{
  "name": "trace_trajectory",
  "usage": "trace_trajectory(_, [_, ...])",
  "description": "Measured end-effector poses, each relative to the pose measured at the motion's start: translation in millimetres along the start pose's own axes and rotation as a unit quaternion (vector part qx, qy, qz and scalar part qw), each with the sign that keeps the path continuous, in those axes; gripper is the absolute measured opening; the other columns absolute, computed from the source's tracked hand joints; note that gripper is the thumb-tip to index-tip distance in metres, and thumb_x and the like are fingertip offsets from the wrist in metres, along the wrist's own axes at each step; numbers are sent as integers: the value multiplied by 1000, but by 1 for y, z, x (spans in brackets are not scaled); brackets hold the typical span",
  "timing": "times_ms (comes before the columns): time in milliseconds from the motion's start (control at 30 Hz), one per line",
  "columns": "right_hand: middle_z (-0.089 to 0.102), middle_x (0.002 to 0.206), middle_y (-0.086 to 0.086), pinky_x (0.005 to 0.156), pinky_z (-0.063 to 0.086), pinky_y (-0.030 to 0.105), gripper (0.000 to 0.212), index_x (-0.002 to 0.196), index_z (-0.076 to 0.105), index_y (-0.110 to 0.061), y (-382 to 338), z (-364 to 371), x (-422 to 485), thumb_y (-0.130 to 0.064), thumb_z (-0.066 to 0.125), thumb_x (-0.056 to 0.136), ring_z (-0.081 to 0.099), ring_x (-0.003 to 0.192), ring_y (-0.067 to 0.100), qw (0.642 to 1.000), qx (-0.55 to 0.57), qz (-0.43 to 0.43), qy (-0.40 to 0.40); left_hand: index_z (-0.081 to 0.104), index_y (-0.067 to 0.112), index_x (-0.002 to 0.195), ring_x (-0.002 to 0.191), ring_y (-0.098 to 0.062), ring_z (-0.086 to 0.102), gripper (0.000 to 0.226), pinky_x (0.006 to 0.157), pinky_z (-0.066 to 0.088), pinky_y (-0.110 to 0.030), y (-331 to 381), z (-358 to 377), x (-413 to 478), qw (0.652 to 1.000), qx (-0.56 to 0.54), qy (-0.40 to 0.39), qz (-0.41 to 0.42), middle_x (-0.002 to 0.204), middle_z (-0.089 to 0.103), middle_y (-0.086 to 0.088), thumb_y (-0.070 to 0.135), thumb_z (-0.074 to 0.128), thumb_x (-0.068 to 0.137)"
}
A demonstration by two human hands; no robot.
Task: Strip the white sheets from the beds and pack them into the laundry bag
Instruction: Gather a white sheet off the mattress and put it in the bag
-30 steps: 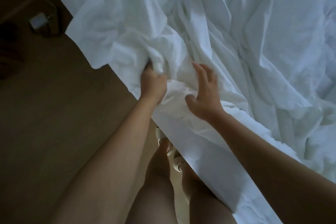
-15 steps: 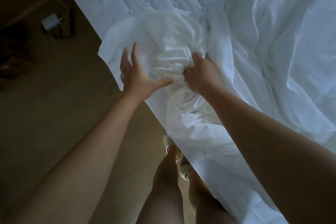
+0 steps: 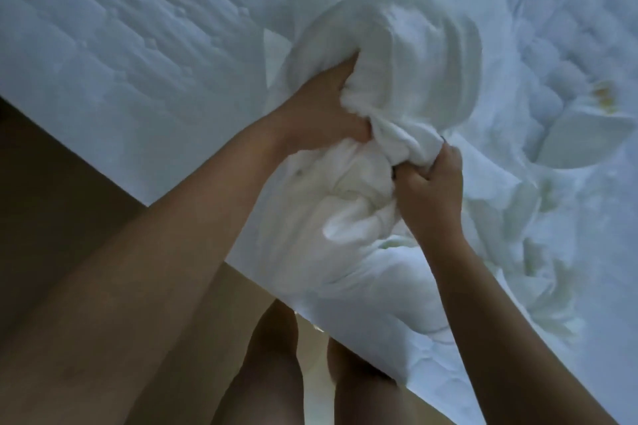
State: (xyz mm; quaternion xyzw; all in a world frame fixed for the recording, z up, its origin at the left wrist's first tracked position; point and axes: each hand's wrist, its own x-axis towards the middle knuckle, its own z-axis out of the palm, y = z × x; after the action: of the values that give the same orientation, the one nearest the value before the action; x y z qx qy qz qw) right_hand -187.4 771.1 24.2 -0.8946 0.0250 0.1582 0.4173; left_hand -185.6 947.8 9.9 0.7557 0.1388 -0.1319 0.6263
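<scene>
At the near edge of the mattress point(image 3: 138, 28) my right hand point(image 3: 429, 190) clenches a twist of the white sheet point(image 3: 348, 217). My left hand point(image 3: 321, 114), just beyond, digs curled fingers into the wad, whose bulk mounds away from me.

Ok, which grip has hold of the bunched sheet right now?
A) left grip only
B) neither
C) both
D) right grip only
C: the left grip and the right grip each have fingers curled into the bunched white sheet, above the bare quilted mattress.
</scene>
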Motion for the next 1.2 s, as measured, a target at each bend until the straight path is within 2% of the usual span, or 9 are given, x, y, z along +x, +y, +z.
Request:
trace_trajectory(167, [43, 120, 7, 97, 46, 42, 55, 114, 45, -14, 48, -76, -10, -18, 52, 60, 48, 113, 25, 971, 114, 139, 156, 52, 15, 133, 129, -18, 45, 60, 102, 27, -13, 49, 106, 22, 961, 204, -154, 110, 137, 53, -4, 23, 76, 79])
trace_trajectory(300, [33, 131, -1, 111, 32, 40, 77, 140, 33, -15, 73, -120, -14, -19, 53, 66, 35, 130, 25, 957, 123, 45, 258, 60, 17, 122, 114, -12, 52, 38, 89, 29, -11, 56, 181, 26, 915, 284, -267, 103, 119, 60, 2, 16, 64, 84])
trace_trajectory(400, [43, 141, 3, 114, 26, 39, 59, 138, 45, -17, 121, -131, 10, -25, 57, 81, 36, 134, 21, 991, 55, 48, 108, 62, 8, 117, 96, -13, 55, 34, 69, 29, -11, 47, 232, 33, 883, 336, -327, 27, 96, 57, 2, 6, 59, 83])
trace_trajectory(533, [55, 137, 3, 112, 30, 35, 44, 131, 58, -18, 186, -129, 41, -24, 42, 90, 44, 131, 21, 988, 30, 144, -45, 50, 5, 131, 123, -23, 50, 45, 91, 30, -17, 35, 270, 43, 846, 432, -313, 6, 130, 56, -13, 13, 57, 87])
trace_trajectory(733, [47, 142, 11, 113, 26, 44, 46, 123, 61, -20, 211, -116, 61, -26, 37, 84, 35, 133, 34, 981, -111, 125, -95, 56, 10, 129, 115, -36, 55, 66, 98, 41, -49, 21, 247, 7, 801, 545, -145, 200, 125, 57, -18, 42, 46, 73])
trace_trajectory(867, [37, 147, 12, 116, 17, 39, 41, 134, 54, -23, 208, -128, 59, -24, 44, 94, 25, 138, 33, 980, -120, 104, -117, -17, 20, 151, 145, -33, -19, 122, 109, -11, -63, 20, 251, -6, 757, 619, -210, 10, 158, -21, -12, 80, 48, 67])
trace_trajectory(967, [48, 138, 10, 109, 29, 31, 39, 133, 56, -17, 207, -159, 52, -25, 54, 94, 41, 129, 24, 986, -30, 75, -146, -27, 22, 147, 139, -34, -33, 135, 107, -16, -65, 12, 269, 10, 758, 609, -225, -60, 154, -32, -11, 84, 55, 60])
trace_trajectory(1100, [56, 109, 2, 86, 39, 14, 30, 118, 63, -7, 231, -199, 27, -21, 62, 90, 54, 100, 14, 996, 37, 86, 8, -21, 25, 149, 143, -36, -23, 126, 106, -10, -69, 8, 296, 27, 754, 610, -241, -38, 158, -21, -6, 79, 57, 67])
trace_trajectory(1200, [52, 116, 15, 96, 29, 21, 48, 120, 60, -6, 264, -210, 12, -33, 66, 81, 50, 110, 30, 978, -56, 140, 141, -12, 28, 151, 145, -36, -17, 107, 107, -6, -69, 9, 313, 26, 743, 622, -245, -3, 159, -14, -5, 66, 56, 77])
